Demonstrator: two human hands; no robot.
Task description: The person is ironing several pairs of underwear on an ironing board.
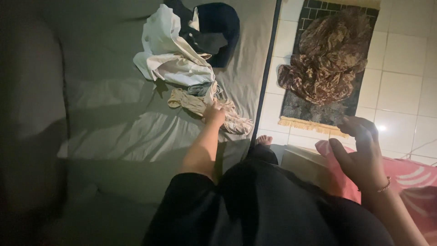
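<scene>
Your left hand [214, 114] grips a beige cloth [227, 116] near the bed's [114, 132] right edge. Your right hand [362, 152] hovers empty, fingers loosely curled.

The room is dim. A bed with a pale wrinkled sheet [127, 132] stands beside a white tiled floor [400, 77], where a dark fringed mat [300, 109] lies. One tile reflects light.

the scene is being lit dimly, with the left side being lost in deep shadow. a small glare is being reflected on the white floor tiles [381, 128]. the right hand [362, 152] is being slightly blurred.
</scene>
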